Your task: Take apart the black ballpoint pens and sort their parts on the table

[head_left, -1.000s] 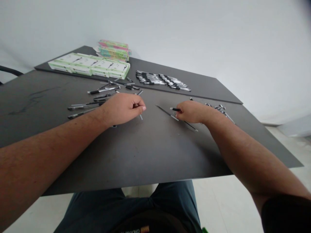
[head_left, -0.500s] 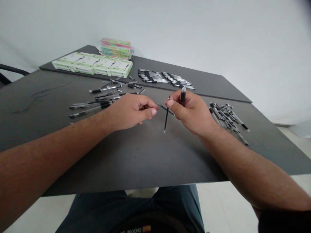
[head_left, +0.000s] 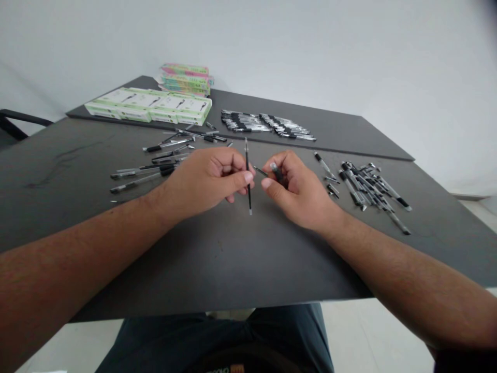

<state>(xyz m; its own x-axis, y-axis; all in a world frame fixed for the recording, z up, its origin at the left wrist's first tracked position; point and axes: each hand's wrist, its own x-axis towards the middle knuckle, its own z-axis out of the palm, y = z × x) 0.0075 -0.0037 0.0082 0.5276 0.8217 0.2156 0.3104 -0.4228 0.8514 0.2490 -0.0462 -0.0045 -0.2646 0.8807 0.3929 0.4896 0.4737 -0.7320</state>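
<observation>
My left hand [head_left: 215, 178] pinches a thin black pen refill [head_left: 249, 196] between thumb and fingers. The refill stands nearly upright, metal tip at the top. To its right, my right hand [head_left: 305, 194] is closed around a pen barrel [head_left: 276, 172] with a black grip; most of the barrel is hidden in the fingers. Between the hands, a thin dark piece [head_left: 260, 170], like another refill, lies on the table, partly covered by my right fingers. Loose pen parts [head_left: 161, 171] lie beyond my left forearm.
Right of my right hand lies a heap of clear and black pen parts [head_left: 368, 189], with a few small pieces [head_left: 331, 184] beside it. On the raised back board are rows of pens [head_left: 267, 125], white-green boxes [head_left: 149, 106] and a stack of colourful packs [head_left: 186, 79].
The refill has passed from my right fingers to my left hand. My right hand keeps the pen barrel, now tilted lower. Pieces it covered at the right now show.
</observation>
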